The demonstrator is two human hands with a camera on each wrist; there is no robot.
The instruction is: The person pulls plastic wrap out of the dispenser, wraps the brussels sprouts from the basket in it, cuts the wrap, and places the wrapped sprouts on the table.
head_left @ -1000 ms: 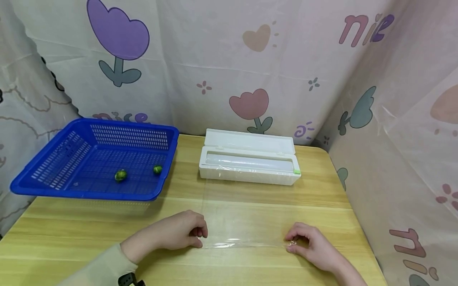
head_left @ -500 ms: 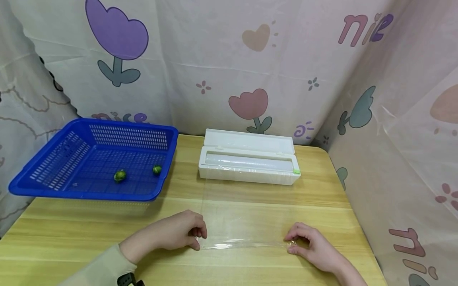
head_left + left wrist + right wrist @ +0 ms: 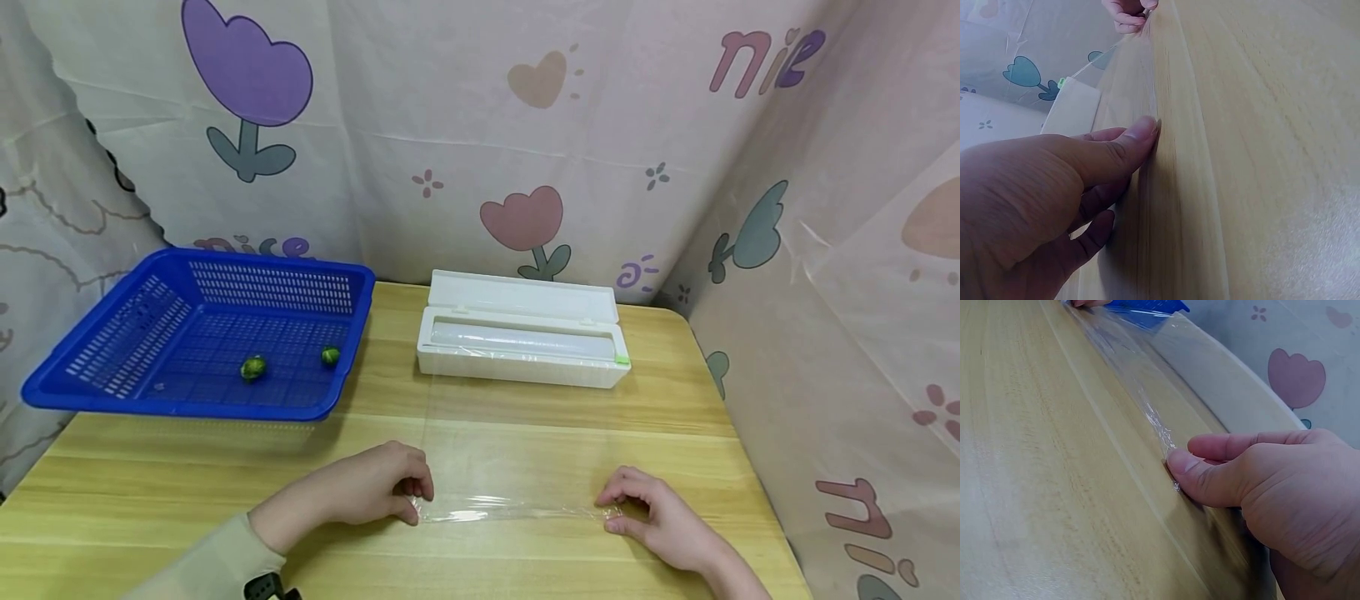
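A clear sheet of plastic wrap (image 3: 517, 467) stretches from the white wrap box (image 3: 517, 367) toward the front of the table. Its front left corner is pinched between thumb and fingers of my left hand (image 3: 382, 483). My right hand (image 3: 656, 521) pinches the front right corner, where the film is bunched, as the right wrist view shows around the thumb (image 3: 1200, 478). Between the two hands the front edge runs taut and shiny. The box has its lid (image 3: 525, 296) flipped back, and the film roll (image 3: 521, 339) lies inside.
A blue plastic basket (image 3: 187, 410) stands at the left of the wooden table (image 3: 187, 475). In it are two small green round vegetables, one near the middle (image 3: 253, 367) and one by the right wall (image 3: 330, 356). Printed curtains (image 3: 420, 100) hang behind and to the right.
Almost nothing moves. My left hand has shifted very slightly left with the film corner, and the right hand stays in place.
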